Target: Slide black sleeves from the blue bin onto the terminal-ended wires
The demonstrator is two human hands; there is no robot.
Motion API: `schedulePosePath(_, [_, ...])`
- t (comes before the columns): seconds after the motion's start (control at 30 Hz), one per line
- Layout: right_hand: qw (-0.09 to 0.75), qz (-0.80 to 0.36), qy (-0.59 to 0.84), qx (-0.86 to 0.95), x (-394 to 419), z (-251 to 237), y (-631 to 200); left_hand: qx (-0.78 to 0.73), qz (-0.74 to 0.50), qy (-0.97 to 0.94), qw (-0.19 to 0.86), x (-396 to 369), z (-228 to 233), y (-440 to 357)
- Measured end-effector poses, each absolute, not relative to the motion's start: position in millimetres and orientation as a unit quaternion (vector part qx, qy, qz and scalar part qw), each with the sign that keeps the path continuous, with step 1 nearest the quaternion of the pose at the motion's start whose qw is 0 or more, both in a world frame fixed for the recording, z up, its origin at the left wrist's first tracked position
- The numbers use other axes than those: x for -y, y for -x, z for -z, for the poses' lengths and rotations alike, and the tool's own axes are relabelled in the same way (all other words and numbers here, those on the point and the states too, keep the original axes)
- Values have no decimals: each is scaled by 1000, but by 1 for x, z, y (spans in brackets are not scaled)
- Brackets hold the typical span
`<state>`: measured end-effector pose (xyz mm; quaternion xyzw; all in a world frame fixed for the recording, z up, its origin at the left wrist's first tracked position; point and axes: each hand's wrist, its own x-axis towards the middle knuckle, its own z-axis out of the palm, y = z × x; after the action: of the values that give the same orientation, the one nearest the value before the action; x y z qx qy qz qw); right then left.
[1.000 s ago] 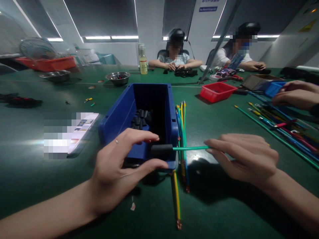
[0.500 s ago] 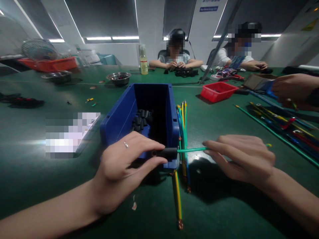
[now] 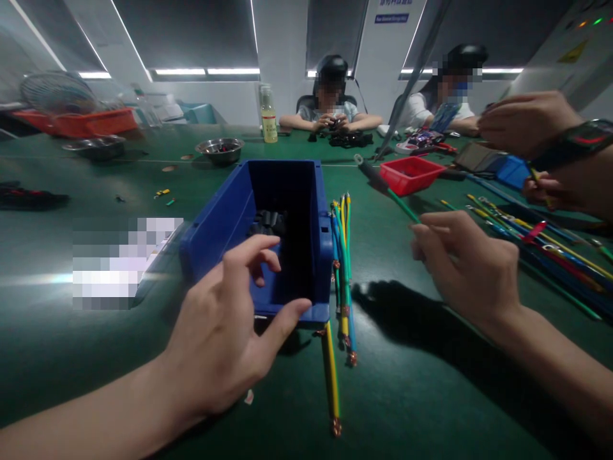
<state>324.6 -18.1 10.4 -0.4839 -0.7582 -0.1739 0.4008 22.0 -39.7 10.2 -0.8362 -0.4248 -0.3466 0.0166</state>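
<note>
1. I see the left hand [image 3: 218, 326], thumb and fingers apart, at the blue bin's [image 3: 326, 255] near end.
2. Loose black sleeves [image 3: 271, 222] lie inside.
3. Lugged cables [image 3: 343, 249] lie just beside it.
4. A green cable [image 3: 402, 204], black sleeve [image 3: 371, 175] near its tip, is raised, pinched by the right hand [image 3: 467, 268].

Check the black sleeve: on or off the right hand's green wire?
On: the green wire runs into the near end of the black sleeve, and a metal ring shows past its far end.

One held cable [image 3: 403, 206], two bowls [image 3: 219, 157]
</note>
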Motion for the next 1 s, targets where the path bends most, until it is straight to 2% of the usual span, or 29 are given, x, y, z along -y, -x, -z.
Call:
schedulePosePath(0.13, [331, 11, 597, 731, 12, -12, -325, 385, 178, 897, 128, 39, -17, -28])
schedulePosePath(0.27, [237, -73, 674, 696, 7, -9, -327, 385, 141, 908, 86, 39, -21, -30])
schedulePosePath(0.6, [-2, 30, 787, 617, 2, -6, -330, 399, 171, 900, 45, 40, -17, -28])
schedulePosePath(0.7, [-18, 15, 773, 634, 0, -3, -330, 372, 200, 905, 58, 39, -17, -28])
schedulePosePath(0.83, [7, -32, 752, 658, 0, -5, -337, 357, 214, 907, 66, 38, -18, -29])
schedulePosePath(1.0, [1, -92, 718, 690, -3, -6, -350, 336, 207, 918, 43, 37, -17, -28])
